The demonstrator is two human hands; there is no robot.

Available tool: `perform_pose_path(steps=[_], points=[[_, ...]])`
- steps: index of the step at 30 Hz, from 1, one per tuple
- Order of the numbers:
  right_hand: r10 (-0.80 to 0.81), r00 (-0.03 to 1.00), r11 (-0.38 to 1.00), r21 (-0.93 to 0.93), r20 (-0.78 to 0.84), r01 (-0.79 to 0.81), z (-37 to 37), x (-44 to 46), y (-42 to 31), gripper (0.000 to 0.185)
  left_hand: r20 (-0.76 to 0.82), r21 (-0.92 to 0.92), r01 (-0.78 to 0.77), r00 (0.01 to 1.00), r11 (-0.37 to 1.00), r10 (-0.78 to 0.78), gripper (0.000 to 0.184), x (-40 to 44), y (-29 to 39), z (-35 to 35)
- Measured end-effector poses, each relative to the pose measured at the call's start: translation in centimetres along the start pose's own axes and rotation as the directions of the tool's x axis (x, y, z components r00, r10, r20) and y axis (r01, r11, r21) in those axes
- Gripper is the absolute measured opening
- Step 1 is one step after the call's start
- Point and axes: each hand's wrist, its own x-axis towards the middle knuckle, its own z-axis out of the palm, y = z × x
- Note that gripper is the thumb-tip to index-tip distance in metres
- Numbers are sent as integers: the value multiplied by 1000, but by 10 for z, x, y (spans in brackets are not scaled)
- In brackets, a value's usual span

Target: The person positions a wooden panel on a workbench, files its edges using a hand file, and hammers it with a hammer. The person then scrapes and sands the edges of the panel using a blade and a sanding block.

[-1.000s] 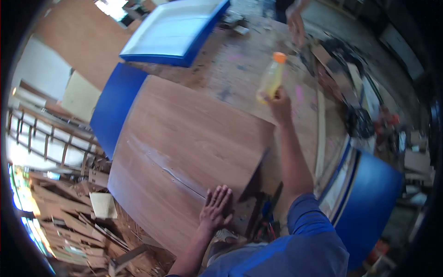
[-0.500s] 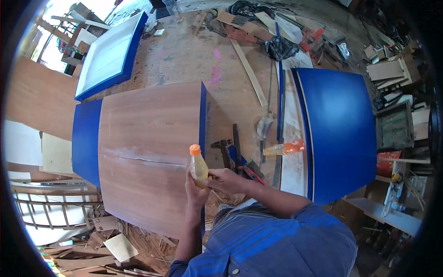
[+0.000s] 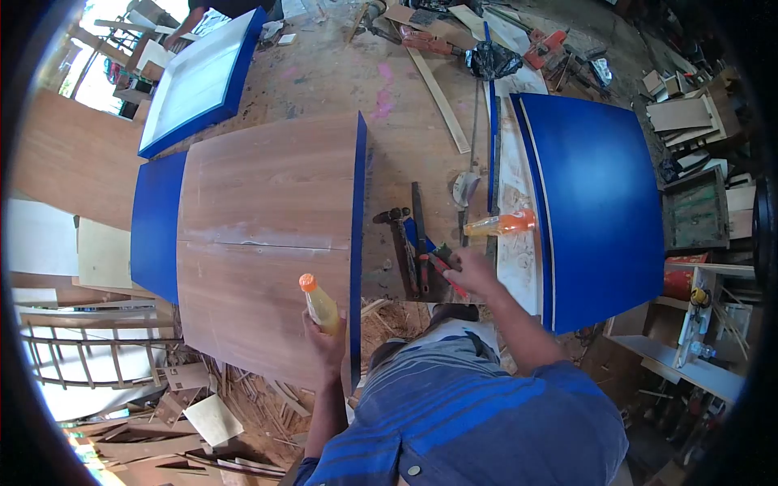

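My left hand [image 3: 326,340] is wrapped round a plastic bottle [image 3: 322,312] with an orange cap and pale yellow liquid, tilted above a wood-faced panel [image 3: 267,194] with blue edges. My right hand [image 3: 478,274] is over the bench tools, its fingers bent down at a small dark green piece [image 3: 442,253]; what they grip, if anything, is hidden. Beside those fingers lies a red-handled tool [image 3: 448,275]. Left of it are a hammer [image 3: 399,243] and a long dark tool [image 3: 419,227]. A second bottle [image 3: 501,223], orange and yellow, lies on its side further right.
At right stands a large blue panel [image 3: 596,202]; a blue-edged white tray-like panel [image 3: 203,89] lies at far left. Another person's arm [image 3: 190,23] shows behind it. A wooden strip [image 3: 440,101], red power tools [image 3: 429,42] and a black bag [image 3: 492,59] occupy the bench's far side.
My right hand has left the bottle and moved right to the tools. My left hand has shifted slightly left with the bottle. Another person has come into view at the top left.
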Motion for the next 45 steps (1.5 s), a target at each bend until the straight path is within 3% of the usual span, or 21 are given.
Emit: perform_pose_path(steps=[1,4,7,12,18,21,25,28,30,32,33,35,38,42,45], points=[[-44,999,999,-33,-27,43,20,0,7,32,-4,-14,11,1000,1000,-11,54,0,4,0],[80,953,989,143,-294,-39,55,11,18,30,-34,-54,6,999,999,-8,60,1,11,6],[163,951,987,56,-263,-153,50,7,18,29,-104,-58,-49,994,997,43,68,2,15,6],[153,951,987,0,-268,-159,46,-2,10,38,-136,-99,12,990,995,-25,77,5,-5,-8],[173,958,983,104,-229,-152,41,-7,27,36,-39,60,-56,998,997,58,64,-2,-38,-17],[221,940,971,152,-259,-187,38,-15,37,31,-135,25,-57,989,998,60,51,-4,-43,-12],[264,932,955,200,-250,-217,22,-28,35,27,-43,-1,-63,997,998,63,41,2,-22,-1],[25,902,988,146,-431,42,34,-7,31,24,109,-69,-120,986,990,127,39,-6,-3,13],[42,913,992,123,-405,9,41,23,11,24,220,-103,-187,954,977,205,37,-11,-5,27],[67,943,996,80,-326,-43,44,48,-12,24,244,-167,-141,953,976,180,37,-22,-2,32],[3,941,1000,31,-337,8,49,53,-25,26,254,-196,-117,953,974,165,37,-26,0,32],[-133,929,991,-73,-346,115,54,61,-49,29,205,-105,-189,957,976,208,38,-34,3,25],[-148,940,958,-279,-309,59,69,86,-53,36,138,-10,-171,976,985,171,41,-48,-10,8],[-28,938,999,-52,-347,10,37,77,-53,36,26,-30,-27,999,999,28,44,-62,-17,-16],[-68,897,980,-200,-437,-23,36,87,-32,30,-3,78,17,1000,997,-17,42,-68,-15,-30]])
